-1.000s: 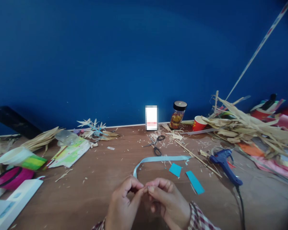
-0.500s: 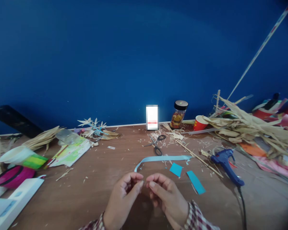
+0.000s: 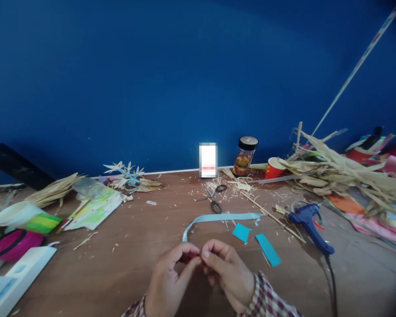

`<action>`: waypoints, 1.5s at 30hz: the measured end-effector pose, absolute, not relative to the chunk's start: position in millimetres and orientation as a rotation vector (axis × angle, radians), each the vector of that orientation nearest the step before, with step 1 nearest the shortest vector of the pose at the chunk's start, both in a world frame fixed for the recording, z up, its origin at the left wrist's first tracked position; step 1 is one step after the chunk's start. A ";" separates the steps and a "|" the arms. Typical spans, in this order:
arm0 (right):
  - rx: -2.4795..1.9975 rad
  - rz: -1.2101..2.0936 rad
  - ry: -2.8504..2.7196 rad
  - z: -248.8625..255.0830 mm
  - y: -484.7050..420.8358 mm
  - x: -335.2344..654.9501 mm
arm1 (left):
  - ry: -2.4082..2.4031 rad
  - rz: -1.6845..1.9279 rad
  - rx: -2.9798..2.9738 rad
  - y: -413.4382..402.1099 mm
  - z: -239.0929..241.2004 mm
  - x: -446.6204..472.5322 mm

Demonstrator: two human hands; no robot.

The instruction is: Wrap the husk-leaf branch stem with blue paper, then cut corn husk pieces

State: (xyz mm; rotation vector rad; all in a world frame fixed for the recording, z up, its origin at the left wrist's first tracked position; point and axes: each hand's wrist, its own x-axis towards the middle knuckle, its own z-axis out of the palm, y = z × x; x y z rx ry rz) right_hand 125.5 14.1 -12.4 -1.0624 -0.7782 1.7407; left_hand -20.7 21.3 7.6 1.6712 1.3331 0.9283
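Observation:
My left hand (image 3: 171, 277) and my right hand (image 3: 227, 272) meet at the bottom centre, low over the brown table (image 3: 128, 259). Both are curled, thumbs and forefingers pinched together at the near end of a light blue ribbon (image 3: 218, 219). From my fingers the ribbon curves up and runs right across the table. What lies between my fingertips is too small to make out beyond the ribbon end. Two teal paper pieces (image 3: 267, 249) lie just right of my right hand.
Black-handled scissors (image 3: 214, 199) lie behind the ribbon. A blue glue gun (image 3: 308, 222) rests to the right, its cord running toward me. Dried husks (image 3: 343, 176), a red cup (image 3: 273, 168) and a jar (image 3: 245, 156) sit at the back right. Cups and papers (image 3: 26, 220) crowd the left.
My hands parted slightly half a second ago and have closed again, fingertips touching at the ribbon end. The view shifted a little; nothing else on the table moved.

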 end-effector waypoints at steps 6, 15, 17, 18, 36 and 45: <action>-1.164 1.683 -0.752 -15.0 17.2 128.6 | 1.244 0.919 1.513 22.0 4.1 -24.8; -1.186 1.613 -0.877 -13.6 14.3 127.7 | 1.095 0.863 1.027 24.9 -13.3 -9.4; -1.193 1.593 -0.903 -15.5 14.0 127.6 | 1.081 0.884 0.978 24.3 -15.2 -7.4; -1.196 1.582 -0.915 -16.3 13.9 127.4 | 1.075 0.893 0.949 23.5 -14.9 -6.0; -1.268 1.209 -1.160 -2.5 6.7 123.8 | 1.012 0.989 0.492 17.8 -1.6 8.8; -1.374 0.739 -1.464 -3.1 3.5 132.1 | 0.974 0.986 0.481 18.8 1.8 9.7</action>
